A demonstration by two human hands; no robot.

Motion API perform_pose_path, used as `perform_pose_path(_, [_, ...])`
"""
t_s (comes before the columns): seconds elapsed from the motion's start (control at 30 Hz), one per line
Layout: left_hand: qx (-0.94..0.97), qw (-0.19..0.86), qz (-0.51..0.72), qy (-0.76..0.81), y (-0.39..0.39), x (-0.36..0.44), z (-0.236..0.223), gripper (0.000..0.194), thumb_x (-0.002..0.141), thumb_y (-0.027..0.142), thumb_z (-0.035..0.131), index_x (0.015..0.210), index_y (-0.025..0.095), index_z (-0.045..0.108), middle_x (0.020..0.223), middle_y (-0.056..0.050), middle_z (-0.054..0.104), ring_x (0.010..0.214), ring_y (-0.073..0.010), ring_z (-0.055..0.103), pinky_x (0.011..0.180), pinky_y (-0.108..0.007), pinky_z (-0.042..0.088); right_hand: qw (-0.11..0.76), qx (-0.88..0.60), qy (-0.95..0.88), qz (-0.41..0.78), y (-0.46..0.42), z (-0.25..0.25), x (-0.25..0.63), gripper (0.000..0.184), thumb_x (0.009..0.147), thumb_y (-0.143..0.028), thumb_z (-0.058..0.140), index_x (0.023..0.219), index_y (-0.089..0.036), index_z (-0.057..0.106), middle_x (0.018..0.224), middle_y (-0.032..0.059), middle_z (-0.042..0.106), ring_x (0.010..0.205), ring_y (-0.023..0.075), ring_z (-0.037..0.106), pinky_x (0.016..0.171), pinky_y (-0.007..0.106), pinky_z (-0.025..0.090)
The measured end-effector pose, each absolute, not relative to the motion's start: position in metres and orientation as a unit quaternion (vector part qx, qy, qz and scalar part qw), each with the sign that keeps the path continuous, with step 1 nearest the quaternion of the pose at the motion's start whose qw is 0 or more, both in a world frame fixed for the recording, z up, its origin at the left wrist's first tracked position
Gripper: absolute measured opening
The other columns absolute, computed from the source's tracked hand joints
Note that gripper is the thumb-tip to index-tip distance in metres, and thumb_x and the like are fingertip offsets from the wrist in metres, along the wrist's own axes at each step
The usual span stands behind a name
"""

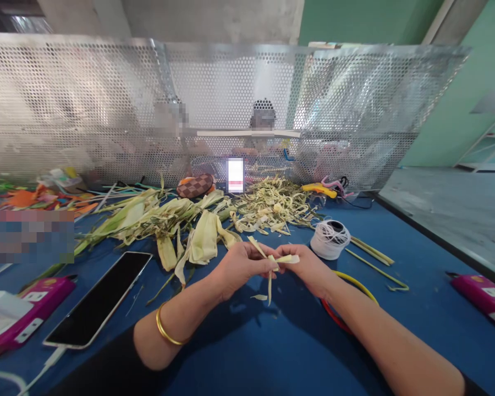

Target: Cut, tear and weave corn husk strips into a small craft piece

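Note:
Above the blue table, my left hand (245,267) pinches pale corn husk strips (289,259) between thumb and fingers. My right hand (303,267) meets it from the other side, closed on the same strips. One strip sticks up to the left, one points right and another hangs below the fingertips; how they join is partly hidden. Just beyond my left hand lie wide corn husks (204,236), and behind both hands is a heap of shredded husk (276,203). A spool of white string (330,240) stands beyond my right wrist.
A phone (101,297) on a cable and a magenta power strip (35,308) lie left; another power strip (484,297) is far right. Yellow-handled pliers (319,190) and thin stalks (373,251) lie right. A perforated metal screen (231,82) borders the back, with people behind.

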State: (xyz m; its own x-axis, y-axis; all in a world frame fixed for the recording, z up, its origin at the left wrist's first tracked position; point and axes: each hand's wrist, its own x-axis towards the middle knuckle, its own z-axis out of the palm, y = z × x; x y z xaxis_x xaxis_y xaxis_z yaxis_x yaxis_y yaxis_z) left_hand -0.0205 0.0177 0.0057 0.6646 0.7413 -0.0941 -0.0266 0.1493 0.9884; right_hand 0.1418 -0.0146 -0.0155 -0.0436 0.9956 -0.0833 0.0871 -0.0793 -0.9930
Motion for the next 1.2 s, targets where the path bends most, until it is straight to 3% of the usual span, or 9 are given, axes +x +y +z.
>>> perform_pose_path(0.1, [0.573, 0.674, 0.322, 0.339, 0.020, -0.020, 0.003, 0.016, 0.064, 0.023, 0.071, 0.075, 0.013, 0.067, 0.064, -0.002, 0.067, 0.061, -0.0111, 0.061, 0.064, -0.023, 0.048, 0.439, -0.524, -0.530, 0.502, -0.016, -0.019, 0.138, 0.023, 0.067, -0.039, 0.066, 0.064, -0.017, 0.061, 0.059, -0.0021, 0.056, 0.059, 0.0121, 0.047, 0.061, 0.026, 0.038])
perform_pose_path(0.2, [0.550, 0.636, 0.375, 0.390, 0.025, -0.019, 0.000, 0.010, 0.063, 0.020, 0.069, 0.070, 0.014, 0.065, 0.059, 0.001, 0.064, 0.059, -0.0119, 0.060, 0.064, -0.024, 0.049, 0.424, -0.559, -0.577, 0.419, -0.018, -0.020, 0.138, 0.024, 0.079, -0.039, 0.055, 0.068, -0.018, 0.059, 0.063, -0.0009, 0.055, 0.062, 0.0135, 0.049, 0.063, 0.027, 0.038])
perform_pose_path(0.43, [0.634, 0.514, 0.375, 0.439, 0.034, -0.022, -0.010, 0.012, 0.063, 0.023, 0.064, 0.071, 0.014, 0.067, 0.060, 0.000, 0.063, 0.061, -0.0146, 0.060, 0.059, -0.024, 0.046, 0.292, -0.491, -0.817, -0.074, -0.033, -0.015, 0.132, 0.028, 0.091, -0.015, 0.036, 0.080, -0.016, 0.062, 0.075, 0.0063, 0.054, 0.070, 0.0186, 0.047, 0.066, 0.031, 0.036])
perform_pose_path(0.53, [0.705, 0.484, 0.302, 0.420, 0.033, -0.023, -0.011, 0.010, 0.063, 0.020, 0.061, 0.067, 0.014, 0.067, 0.059, 0.000, 0.064, 0.062, -0.0153, 0.060, 0.055, -0.023, 0.043, 0.265, -0.447, -0.837, -0.175, -0.036, -0.010, 0.131, 0.032, 0.090, -0.010, 0.035, 0.075, -0.016, 0.062, 0.070, 0.0056, 0.053, 0.066, 0.0179, 0.045, 0.066, 0.032, 0.035])
perform_pose_path(0.63, [0.727, 0.503, 0.248, 0.396, 0.028, -0.023, -0.007, 0.006, 0.060, 0.017, 0.061, 0.066, 0.014, 0.062, 0.053, 0.003, 0.060, 0.056, -0.0138, 0.058, 0.051, -0.021, 0.040, 0.297, -0.445, -0.835, -0.127, -0.034, -0.005, 0.136, 0.027, 0.091, -0.012, 0.039, 0.079, -0.017, 0.063, 0.072, 0.0044, 0.056, 0.067, 0.0162, 0.047, 0.068, 0.030, 0.036])
perform_pose_path(0.83, [0.640, 0.687, 0.194, 0.285, 0.019, -0.023, 0.003, 0.026, 0.057, 0.020, 0.073, 0.071, 0.016, 0.052, 0.054, 0.003, 0.061, 0.052, -0.0132, 0.060, 0.055, -0.024, 0.045, 0.395, -0.514, -0.721, 0.244, -0.019, -0.002, 0.154, 0.011, 0.080, -0.024, 0.058, 0.071, -0.019, 0.061, 0.069, 0.0000, 0.060, 0.068, 0.0147, 0.054, 0.065, 0.027, 0.040])
perform_pose_path(0.97, [0.604, 0.702, 0.247, 0.286, 0.018, -0.023, 0.009, 0.029, 0.058, 0.021, 0.075, 0.078, 0.015, 0.055, 0.061, 0.001, 0.065, 0.057, -0.0129, 0.062, 0.062, -0.026, 0.049, 0.418, -0.538, -0.594, 0.429, -0.014, -0.007, 0.154, 0.018, 0.072, -0.035, 0.064, 0.068, -0.017, 0.061, 0.059, -0.0021, 0.057, 0.057, 0.0124, 0.051, 0.058, 0.026, 0.038])
perform_pose_path(1.07, [0.594, 0.681, 0.280, 0.323, 0.020, -0.022, 0.011, 0.022, 0.062, 0.022, 0.072, 0.079, 0.012, 0.063, 0.064, -0.001, 0.067, 0.060, -0.0115, 0.062, 0.063, -0.024, 0.049, 0.419, -0.528, -0.567, 0.472, -0.015, -0.015, 0.146, 0.021, 0.069, -0.037, 0.066, 0.067, -0.017, 0.061, 0.059, -0.0020, 0.057, 0.056, 0.0116, 0.050, 0.059, 0.026, 0.039])
perform_pose_path(1.2, [0.559, 0.651, 0.332, 0.391, 0.026, -0.020, 0.006, 0.010, 0.064, 0.019, 0.068, 0.071, 0.013, 0.064, 0.061, 0.000, 0.065, 0.059, -0.0112, 0.061, 0.064, -0.024, 0.049, 0.408, -0.543, -0.598, 0.425, -0.016, -0.022, 0.140, 0.021, 0.078, -0.037, 0.057, 0.069, -0.018, 0.060, 0.063, -0.0011, 0.058, 0.058, 0.0124, 0.052, 0.061, 0.026, 0.041])
